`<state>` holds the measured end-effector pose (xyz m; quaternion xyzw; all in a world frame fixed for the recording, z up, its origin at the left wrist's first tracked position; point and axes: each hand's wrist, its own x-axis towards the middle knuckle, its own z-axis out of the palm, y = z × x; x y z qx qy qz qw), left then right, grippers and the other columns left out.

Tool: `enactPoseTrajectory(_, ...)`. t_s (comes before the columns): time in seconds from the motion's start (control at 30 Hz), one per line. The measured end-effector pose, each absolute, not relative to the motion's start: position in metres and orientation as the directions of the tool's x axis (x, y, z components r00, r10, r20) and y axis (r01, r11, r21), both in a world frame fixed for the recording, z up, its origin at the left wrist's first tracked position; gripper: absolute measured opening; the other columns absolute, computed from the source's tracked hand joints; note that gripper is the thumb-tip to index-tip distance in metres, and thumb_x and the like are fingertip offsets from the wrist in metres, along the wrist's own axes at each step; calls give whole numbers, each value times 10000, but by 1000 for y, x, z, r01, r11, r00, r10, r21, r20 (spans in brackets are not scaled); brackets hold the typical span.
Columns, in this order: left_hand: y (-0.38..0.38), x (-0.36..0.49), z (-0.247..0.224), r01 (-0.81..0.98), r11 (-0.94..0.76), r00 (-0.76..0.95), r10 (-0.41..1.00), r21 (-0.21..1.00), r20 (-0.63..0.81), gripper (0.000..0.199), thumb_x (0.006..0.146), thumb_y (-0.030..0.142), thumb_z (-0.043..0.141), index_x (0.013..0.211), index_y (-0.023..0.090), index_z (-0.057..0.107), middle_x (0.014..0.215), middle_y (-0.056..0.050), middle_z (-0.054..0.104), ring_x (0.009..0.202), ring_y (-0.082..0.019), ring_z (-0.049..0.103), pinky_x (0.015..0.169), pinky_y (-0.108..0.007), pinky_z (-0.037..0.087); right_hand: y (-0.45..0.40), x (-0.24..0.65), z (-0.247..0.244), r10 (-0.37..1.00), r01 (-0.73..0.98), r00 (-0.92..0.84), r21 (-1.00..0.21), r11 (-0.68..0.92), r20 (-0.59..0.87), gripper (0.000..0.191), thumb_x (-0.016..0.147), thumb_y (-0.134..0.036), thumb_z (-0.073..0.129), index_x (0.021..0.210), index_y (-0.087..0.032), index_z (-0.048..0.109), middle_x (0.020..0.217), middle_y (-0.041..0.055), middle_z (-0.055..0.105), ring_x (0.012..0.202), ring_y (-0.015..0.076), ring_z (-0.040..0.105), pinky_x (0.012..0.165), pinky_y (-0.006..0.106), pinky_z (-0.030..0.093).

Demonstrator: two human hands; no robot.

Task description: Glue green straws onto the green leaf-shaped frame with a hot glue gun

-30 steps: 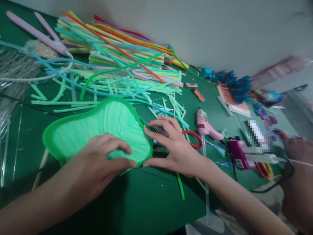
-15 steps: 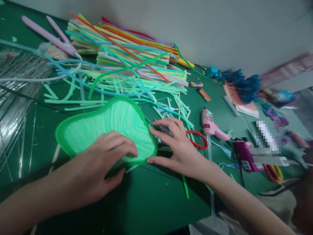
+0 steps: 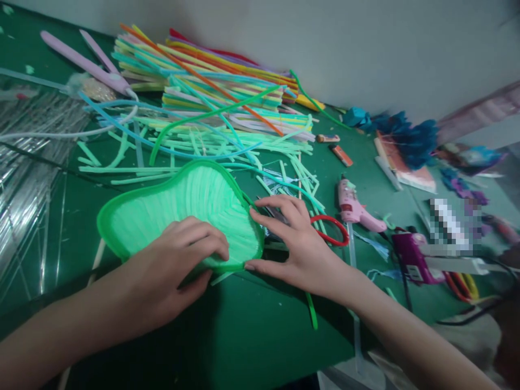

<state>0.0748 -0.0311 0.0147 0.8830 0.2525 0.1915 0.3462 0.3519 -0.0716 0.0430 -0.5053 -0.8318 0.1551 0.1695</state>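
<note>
A light green leaf-like shape (image 3: 211,195) with a darker green fuzzy rim rests on the green table, its wide part between my hands. My left hand (image 3: 182,260) grips its lower edge, fingers curled over the ribbed surface and thumb below the rim. At the right end, my right hand (image 3: 288,238) holds the rim, with its index finger on the upper right edge and its thumb at the lower right corner. Red-handled scissors (image 3: 345,238) lie partly hidden behind my right hand. A loose green stem (image 3: 312,311) sticks out below that hand.
Behind the shape lie many coloured fuzzy stems (image 3: 227,81). A pink hair-straightener-like tool (image 3: 93,67) is at back left, clear strips (image 3: 28,157) at left. Rightward are a pink glue gun (image 3: 357,208), a purple device (image 3: 414,254) and blue flowers (image 3: 418,138).
The whole view has shifted slightly, with objects appearing a little farther right. Both hands keep nearly the same hold on the green shape.
</note>
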Motion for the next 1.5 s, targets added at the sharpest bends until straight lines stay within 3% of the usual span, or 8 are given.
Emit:
enactPoseTrajectory(0.3,-19,65,33,264,-571,831,544,777,118,328,980,132,536,1240,321,602,1323,-2,686,1279,-159,623,1063,-274,513,-80,338,43,960,843,-263,-461,279,99,635,845,-512,891,1367,-214,688,1533,200,550,1449,422,462,1177,708,419)
enactPoseTrajectory(0.67,-19,71,26,271,-630,826,541,728,161,289,924,123,555,1132,298,656,1277,-8,701,1237,-180,638,1024,-286,539,-86,329,38,971,858,-214,-455,239,107,811,748,-504,964,1404,-129,668,1556,241,529,1473,437,433,1177,680,461)
enactPoseTrajectory(0.93,-21,72,22,280,-645,823,542,711,167,317,902,99,545,1132,278,668,1267,-42,705,1243,-222,634,1033,-336,535,-88,325,39,981,858,-179,-476,191,72,752,772,-453,929,1421,-198,647,1577,214,507,1497,445,420,1177,717,445)
enactPoseTrajectory(1.07,-29,74,22,300,-729,823,524,615,218,305,936,103,514,1147,271,655,1311,-49,698,1235,-246,644,1045,-412,525,-88,323,40,981,857,-176,-479,190,75,734,773,-446,925,1415,-235,640,1573,201,510,1494,452,421,1167,741,440)
enactPoseTrajectory(1.2,-40,78,21,335,-873,812,459,355,362,233,1067,199,508,1270,200,621,1270,-104,742,1160,-301,691,969,-475,553,-88,322,39,981,861,-184,-471,191,62,771,768,-461,936,1425,-191,637,1572,218,512,1492,449,413,1186,729,439)
enactPoseTrajectory(1.27,-42,79,19,358,-899,814,432,252,389,273,1087,223,510,1332,150,604,1337,-152,729,1240,-347,672,1035,-536,531,-87,325,38,978,860,-198,-468,203,60,804,771,-500,938,1442,-184,628,1585,222,506,1500,448,408,1192,729,437)
enactPoseTrajectory(1.43,-40,76,11,376,-903,815,429,207,389,353,1062,233,584,1396,120,604,1518,-218,624,1431,-417,566,1188,-652,424,-85,347,43,938,848,-347,-422,322,17,1024,766,-634,917,1597,-212,492,1729,232,341,1618,457,252,1252,772,321)
enactPoseTrajectory(1.5,-40,73,9,353,-915,828,403,195,390,366,1046,223,617,1406,158,621,1532,-196,622,1461,-398,555,1225,-633,411,-85,357,47,917,830,-398,-413,376,35,959,821,-620,879,1599,-213,493,1745,222,326,1634,433,232,1273,762,291)
